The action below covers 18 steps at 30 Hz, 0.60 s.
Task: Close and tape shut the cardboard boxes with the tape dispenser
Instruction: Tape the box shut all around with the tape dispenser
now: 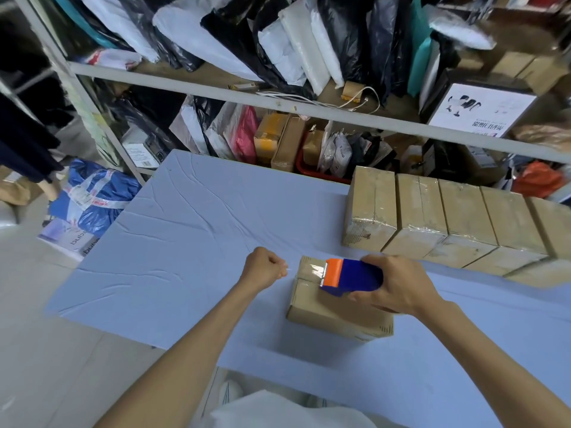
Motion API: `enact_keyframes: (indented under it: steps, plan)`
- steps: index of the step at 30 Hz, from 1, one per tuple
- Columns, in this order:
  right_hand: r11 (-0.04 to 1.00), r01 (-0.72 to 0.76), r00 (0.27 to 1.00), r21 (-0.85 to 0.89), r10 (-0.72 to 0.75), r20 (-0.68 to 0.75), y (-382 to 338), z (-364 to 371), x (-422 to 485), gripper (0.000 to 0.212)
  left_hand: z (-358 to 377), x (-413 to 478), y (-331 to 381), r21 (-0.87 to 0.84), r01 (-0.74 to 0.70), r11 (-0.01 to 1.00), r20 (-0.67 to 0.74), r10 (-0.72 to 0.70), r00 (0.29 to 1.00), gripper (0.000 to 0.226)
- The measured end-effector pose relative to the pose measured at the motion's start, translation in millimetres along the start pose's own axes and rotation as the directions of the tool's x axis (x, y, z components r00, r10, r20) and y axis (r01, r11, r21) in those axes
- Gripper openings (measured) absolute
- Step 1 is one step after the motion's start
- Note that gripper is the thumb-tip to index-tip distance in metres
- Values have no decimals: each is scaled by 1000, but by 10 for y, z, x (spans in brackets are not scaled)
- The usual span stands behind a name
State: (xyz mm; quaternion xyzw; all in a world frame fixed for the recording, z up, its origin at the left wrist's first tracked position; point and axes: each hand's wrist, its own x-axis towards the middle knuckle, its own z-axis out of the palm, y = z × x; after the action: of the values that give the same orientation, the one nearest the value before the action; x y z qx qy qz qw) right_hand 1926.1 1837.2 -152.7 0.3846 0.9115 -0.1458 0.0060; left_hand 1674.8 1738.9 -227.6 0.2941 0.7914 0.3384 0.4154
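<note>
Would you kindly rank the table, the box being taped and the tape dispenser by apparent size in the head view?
Largest to smallest:
1. table
2. box
3. tape dispenser, partly covered by the right hand

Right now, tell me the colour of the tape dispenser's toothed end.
The toothed end is orange, on a blue tape dispenser. Head view.
</note>
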Motion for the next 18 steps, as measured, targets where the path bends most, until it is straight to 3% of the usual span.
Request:
enact_keyframes:
  steps: [7,18]
  plan:
    - [999,2,1000,38,-1,-27,31,59,-63,65,-91,-72,-117,-146,-4,989,95,19,995,10]
    - [999,11,1000,44,-10,-29,-3,78,-92,62,-18,-148,-213,-111,33,993,88,-23,996,3]
